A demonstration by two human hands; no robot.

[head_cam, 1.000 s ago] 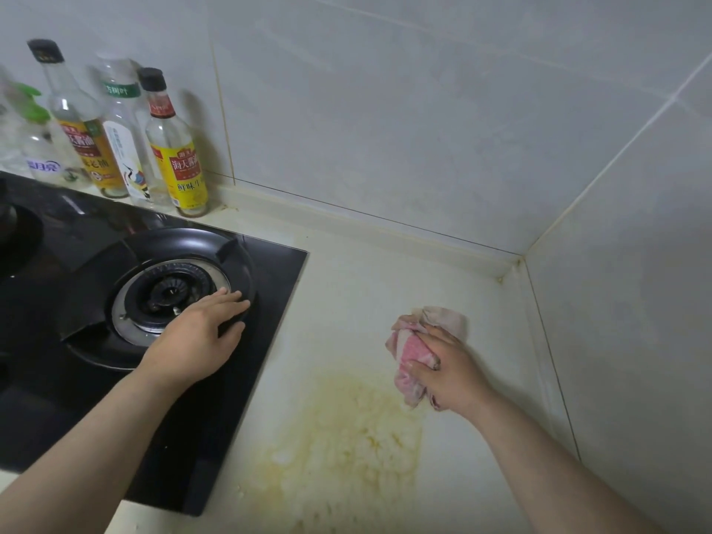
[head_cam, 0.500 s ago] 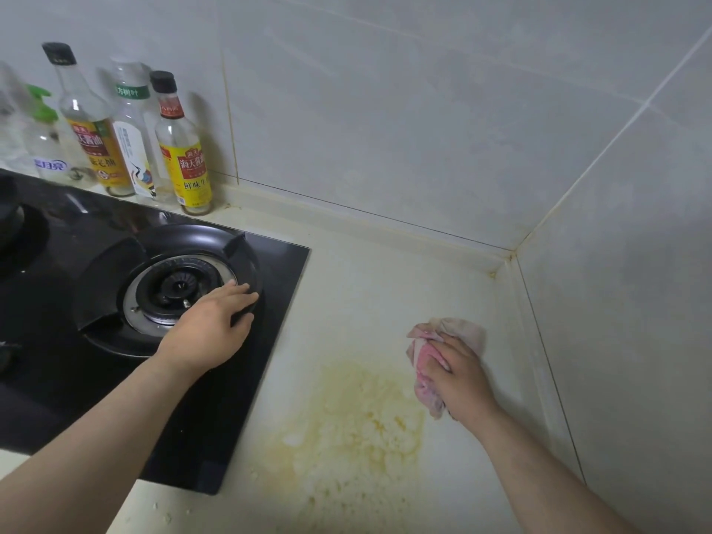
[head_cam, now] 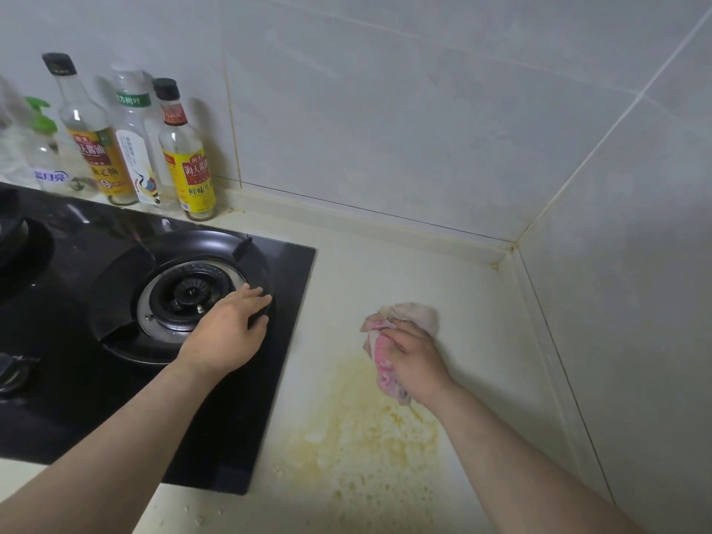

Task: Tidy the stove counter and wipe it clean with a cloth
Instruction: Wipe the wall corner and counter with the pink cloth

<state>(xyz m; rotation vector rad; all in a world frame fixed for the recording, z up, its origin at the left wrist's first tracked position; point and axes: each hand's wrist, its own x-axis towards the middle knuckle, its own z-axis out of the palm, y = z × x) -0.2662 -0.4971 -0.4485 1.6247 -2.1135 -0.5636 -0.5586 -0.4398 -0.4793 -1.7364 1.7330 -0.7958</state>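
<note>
My right hand (head_cam: 416,360) is closed on a crumpled pink and beige cloth (head_cam: 414,314) and presses it onto the cream counter (head_cam: 385,271), right of the stove. A yellowish foamy stain (head_cam: 370,445) spreads over the counter just in front of the cloth. My left hand (head_cam: 227,333) lies flat, fingers together, on the rim of the right burner's pan support (head_cam: 123,279) on the black glass stove (head_cam: 250,418). It holds nothing.
Several sauce and cleaner bottles (head_cam: 185,156) stand in a row against the tiled back wall (head_cam: 385,109), behind the stove. A side wall (head_cam: 635,302) closes the counter on the right and forms a corner. Small crumbs lie near the stove's front corner.
My right hand has slid the cloth a short way over the counter by the far edge of the stain. The left hand stays on the burner rim. The camera has shifted slightly.
</note>
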